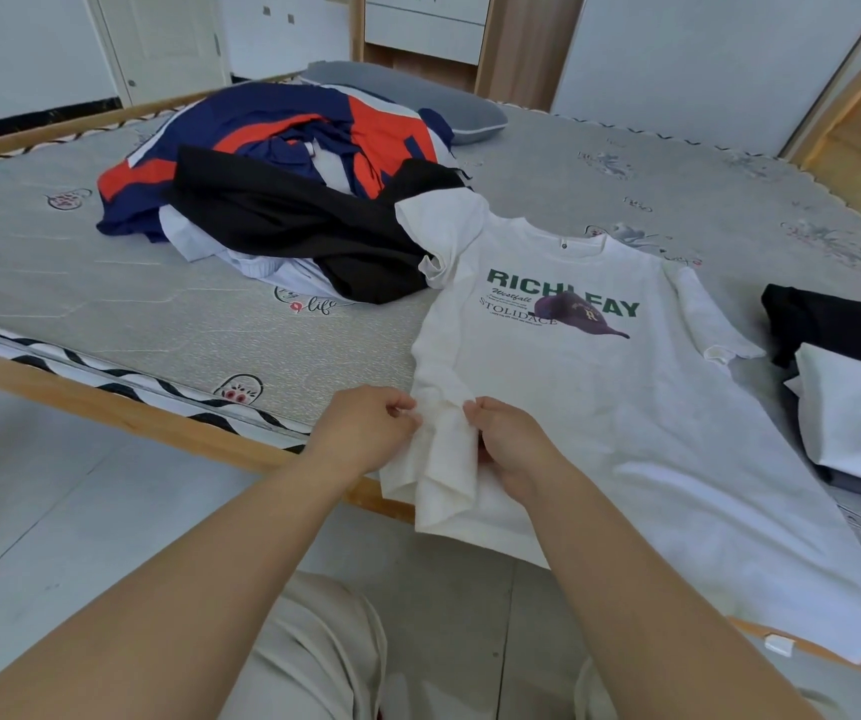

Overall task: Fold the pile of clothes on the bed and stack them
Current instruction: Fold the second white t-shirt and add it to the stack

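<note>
Now both hands pinch the near-left hem of a white cotton T-shirt with a green print.

Left hand (373, 428) and right hand (508, 444) sit close together, each gripping bunched fabric of the white cotton T-shirt (599, 387), which spreads face up from them toward the far right across the grey patterned mattress (132, 304). Farther left lies the unfolded pile of navy, orange, black and white clothes (282, 200); at the right edge, a folded black-and-white stack (849, 376).
</note>
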